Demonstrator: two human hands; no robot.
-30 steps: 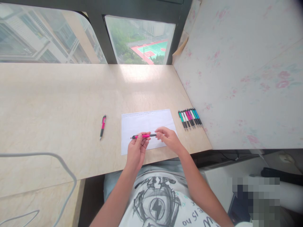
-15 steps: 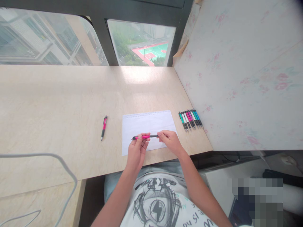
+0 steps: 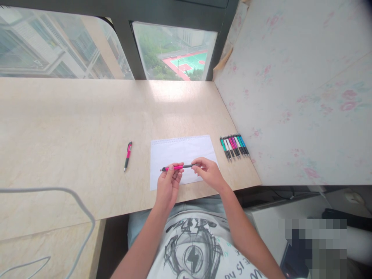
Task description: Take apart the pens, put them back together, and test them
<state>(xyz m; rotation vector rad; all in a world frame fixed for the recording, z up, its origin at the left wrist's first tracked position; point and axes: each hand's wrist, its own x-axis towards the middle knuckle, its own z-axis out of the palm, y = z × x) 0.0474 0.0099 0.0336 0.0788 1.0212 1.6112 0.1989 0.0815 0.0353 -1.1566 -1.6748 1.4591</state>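
Observation:
Above the white sheet of paper (image 3: pixel 171 151), a pink pen (image 3: pixel 176 167) with a black grip is held level between my two hands. My left hand (image 3: pixel 169 181) pinches its pink barrel between thumb and fingers, and the black clicker end sticks out to the left. At the other end, the fingers of my right hand (image 3: pixel 209 174) close round the black grip near the tip, hiding the tip itself. A second pink pen (image 3: pixel 128 156) lies on the desk left of the paper, its tip toward me.
Several pens (image 3: pixel 234 147) in green, white, pink, purple and blue lie side by side at the right, by the flowered wall (image 3: pixel 290 97). A grey cable (image 3: pixel 78 201) loops over the left of the desk (image 3: pixel 72 128). Windows (image 3: pixel 174 50) stand behind the desk.
The fingers of my right hand have shifted slightly at the pen's tip end, with the index finger raised a little. My left hand and the lying pens stay as they were.

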